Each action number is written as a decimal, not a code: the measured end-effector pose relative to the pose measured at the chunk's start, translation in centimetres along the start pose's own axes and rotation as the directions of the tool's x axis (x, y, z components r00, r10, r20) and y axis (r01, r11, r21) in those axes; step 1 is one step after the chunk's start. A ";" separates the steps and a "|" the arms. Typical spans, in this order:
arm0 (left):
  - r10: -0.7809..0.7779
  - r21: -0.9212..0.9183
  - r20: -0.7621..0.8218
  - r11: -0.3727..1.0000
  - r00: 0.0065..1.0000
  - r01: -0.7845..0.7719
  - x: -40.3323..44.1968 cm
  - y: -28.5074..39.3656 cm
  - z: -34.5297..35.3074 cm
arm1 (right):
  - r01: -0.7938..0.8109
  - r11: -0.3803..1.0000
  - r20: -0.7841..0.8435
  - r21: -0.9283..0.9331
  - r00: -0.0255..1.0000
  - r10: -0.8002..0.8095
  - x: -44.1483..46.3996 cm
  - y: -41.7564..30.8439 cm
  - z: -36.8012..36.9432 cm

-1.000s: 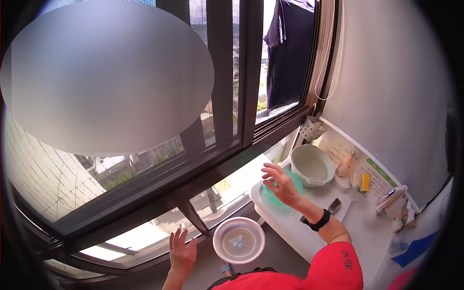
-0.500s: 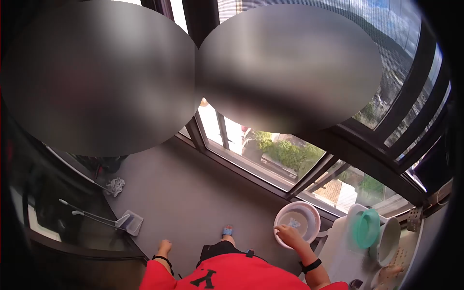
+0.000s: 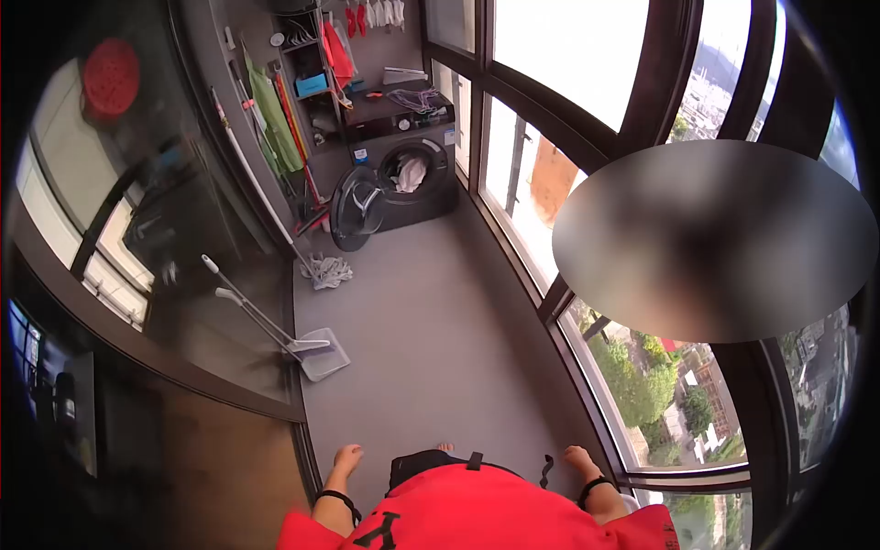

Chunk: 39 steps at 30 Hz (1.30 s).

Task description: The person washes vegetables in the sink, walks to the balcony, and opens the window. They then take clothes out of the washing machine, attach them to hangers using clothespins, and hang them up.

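Note:
My left hand [image 3: 346,456] hangs low beside my body, near the sliding door's edge. It looks empty, with its fingers loosely bent and not clenched. On the other side, my right hand [image 3: 579,459] hangs by the window wall, also loosely bent, with nothing visible in it. Each wrist wears a black band. A short dark strap [image 3: 547,471] shows just left of my right hand. Farther ahead, a black front-loading washing machine [image 3: 403,206] stands with its round door [image 3: 359,213] swung open. Pale laundry [image 3: 412,174] lies in its drum.
A long-handled dustpan [image 3: 325,367] and a mop [image 3: 328,272] stand along the left glass door. A green cloth [image 3: 273,119] hangs near a shelf holding a blue box [image 3: 311,85]. Hangers [image 3: 417,99] lie on the washer. Windows [image 3: 642,385] line the right side.
My view has swung left, bringing the washing machine and shelf into sight. The pink basin that was by my right hand, and the green basin, have left clear view.

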<state>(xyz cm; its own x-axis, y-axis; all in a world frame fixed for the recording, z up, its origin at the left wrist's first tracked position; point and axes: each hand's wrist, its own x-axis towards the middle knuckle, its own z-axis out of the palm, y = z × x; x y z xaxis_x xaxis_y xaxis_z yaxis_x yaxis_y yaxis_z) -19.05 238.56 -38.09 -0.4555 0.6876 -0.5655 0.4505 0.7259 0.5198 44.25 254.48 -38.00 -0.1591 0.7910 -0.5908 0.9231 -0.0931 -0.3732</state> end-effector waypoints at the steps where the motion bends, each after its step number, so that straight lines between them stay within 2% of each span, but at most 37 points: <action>1: -0.025 -0.058 -0.043 0.998 0.999 0.022 0.5 -0.3 -0.9 | -0.055 0.998 0.082 0.022 0.995 0.053 1.8 1.4 0.9; 2: -0.087 -0.089 -0.085 0.993 0.993 0.080 0.7 -0.8 -1.6 | -0.115 0.993 0.166 0.040 0.980 0.107 3.5 1.3 0.9; 6: -0.329 -0.143 -0.169 0.941 0.929 0.307 0.6 -6.8 -1.3 | -0.345 0.858 0.229 0.380 0.934 0.274 6.1 -4.2 -2.0; 7: -0.204 0.512 0.136 0.852 0.969 0.108 0.9 -6.7 -1.8 | -0.367 0.833 0.244 0.414 0.926 0.287 6.3 -5.3 -2.6; 8: -0.057 0.820 0.425 0.446 0.903 -0.358 1.3 -6.9 -2.2 | -0.389 0.806 0.259 0.447 0.918 0.300 6.5 -6.3 -3.4; 9: -0.041 0.830 0.469 0.364 0.882 -0.423 1.9 -6.5 -1.6 | -0.406 0.778 0.272 0.480 0.912 0.308 7.5 -7.0 -4.4; 10: -0.047 0.828 0.456 0.387 0.889 -0.405 2.6 -5.8 -1.1 | -0.466 0.703 0.386 0.537 0.877 0.287 8.9 -6.2 -4.8; 12: -0.047 0.820 0.352 0.497 0.935 -0.284 4.8 -3.9 -0.7 | -0.479 0.776 0.407 0.409 0.857 0.315 11.4 -6.5 -7.3; 13: 0.004 0.721 0.264 0.664 0.965 -0.200 6.4 -2.7 -0.8 | -0.480 0.807 0.414 0.345 0.849 0.328 12.9 -6.8 -8.6; 14: -0.077 0.569 0.213 0.820 0.974 -0.060 7.6 -1.3 -1.0 | -0.510 0.789 0.406 0.342 0.838 0.366 15.3 -6.8 -9.7; 15: -0.233 0.295 0.164 0.939 0.959 0.178 8.9 0.4 -1.3 | -0.482 0.828 0.382 0.287 0.850 0.363 18.5 -5.4 -10.0; 16: -0.408 -0.063 0.137 0.906 0.903 0.419 10.2 2.5 -1.6 | -0.451 0.862 0.358 0.230 0.863 0.356 22.3 -4.1 -10.4; 17: -0.539 -0.341 0.145 0.760 0.830 0.553 11.3 4.6 -2.0 | -0.417 0.892 0.336 0.174 0.877 0.345 26.6 -3.4 -10.9; 18: -0.598 -0.479 0.159 0.649 0.785 0.591 12.3 6.7 -2.4 | -0.156 0.986 0.341 -0.056 0.925 0.166 31.7 -3.3 -11.7; 19: -0.626 -0.555 0.162 0.581 0.762 0.596 13.6 8.8 -2.6 | 0.132 0.953 0.380 -0.274 0.925 -0.019 36.5 -4.2 -13.0; 20: -0.642 -0.599 0.152 0.545 0.752 0.587 14.8 10.6 -2.7 | -0.078 0.991 0.187 -0.106 0.978 0.097 39.5 -8.7 -15.4; 21: -0.642 -0.615 0.144 0.538 0.753 0.577 15.8 12.1 -2.8 | 0.036 0.980 0.045 -0.193 0.999 -0.028 42.0 -13.6 -18.4; 22: -0.650 -0.612 0.125 0.544 0.749 0.574 16.5 13.4 -2.8 | 0.063 0.984 0.062 -0.167 0.997 -0.053 45.5 -18.0 -21.0; 23: -0.659 -0.609 0.106 0.549 0.745 0.573 17.2 14.7 -2.8 | 0.280 0.879 0.101 -0.386 0.960 -0.261 49.2 -22.0 -23.0; 24: -0.667 -0.606 0.087 0.554 0.740 0.571 17.8 15.9 -2.8 | 0.327 0.876 0.099 -0.355 0.945 -0.312 52.3 -26.4 -24.9; 25: -0.555 -0.579 0.131 0.630 0.821 0.518 18.8 14.9 -2.4 | 0.398 0.796 0.184 -0.456 0.917 -0.354 55.0 -31.5 -27.1; 27: -0.297 -0.561 0.211 0.743 0.931 0.364 21.1 13.7 -2.2 | 0.529 0.811 0.018 -0.248 0.840 -0.543 60.7 -38.1 -29.2; 29: -0.109 -0.438 0.046 0.891 0.993 0.118 23.8 13.8 -2.5 | 0.547 0.824 -0.013 -0.146 0.832 -0.555 63.7 -45.3 -32.0; 32: 0.234 -0.161 -0.101 0.955 0.967 -0.248 27.1 13.6 -3.3 | 0.508 0.861 -0.009 0.010 0.861 -0.508 66.2 -52.2 -34.5; 33: 0.349 -0.061 -0.132 0.931 0.928 -0.359 27.9 13.8 -3.3 | 0.504 0.861 0.033 -0.064 0.864 -0.503 67.5 -52.3 -34.2; 34: 0.146 -0.205 -0.045 0.967 0.988 -0.152 29.8 14.2 -5.3 | 0.505 0.852 0.072 -0.139 0.863 -0.500 68.5 -52.3 -33.6; 35: -0.103 -0.449 0.102 0.883 0.990 0.138 32.0 14.9 -7.0 | 0.512 0.832 0.107 -0.214 0.859 -0.501 70.5 -52.2 -33.4; 36: -0.336 -0.702 0.306 0.552 0.891 0.449 34.5 15.8 -8.7 | 0.526 0.804 0.190 -0.277 0.850 -0.491 72.2 -52.4 -33.7; 37: -0.414 -0.777 0.384 0.337 0.825 0.531 36.6 16.7 -10.3 | 0.537 0.776 0.281 -0.332 0.841 -0.462 73.3 -51.7 -33.8; 38: -0.463 -0.802 0.390 0.253 0.796 0.541 38.2 17.8 -11.9 | 0.545 0.749 0.374 -0.376 0.829 -0.416 73.6 -50.8 -33.7; 39: -0.561 -0.797 0.245 0.348 0.791 0.493 39.5 19.4 -13.2 | 0.573 0.707 0.410 -0.414 0.811 -0.417 74.0 -50.4 -34.1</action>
<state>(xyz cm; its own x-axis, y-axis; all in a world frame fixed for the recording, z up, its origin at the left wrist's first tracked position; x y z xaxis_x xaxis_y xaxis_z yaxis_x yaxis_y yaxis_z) -38.41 280.02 -41.90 -0.4247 0.1326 -0.8956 -0.6803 0.6059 0.4123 -2.08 338.32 -38.58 -0.6577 0.4323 -0.6169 0.7067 0.6377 -0.3065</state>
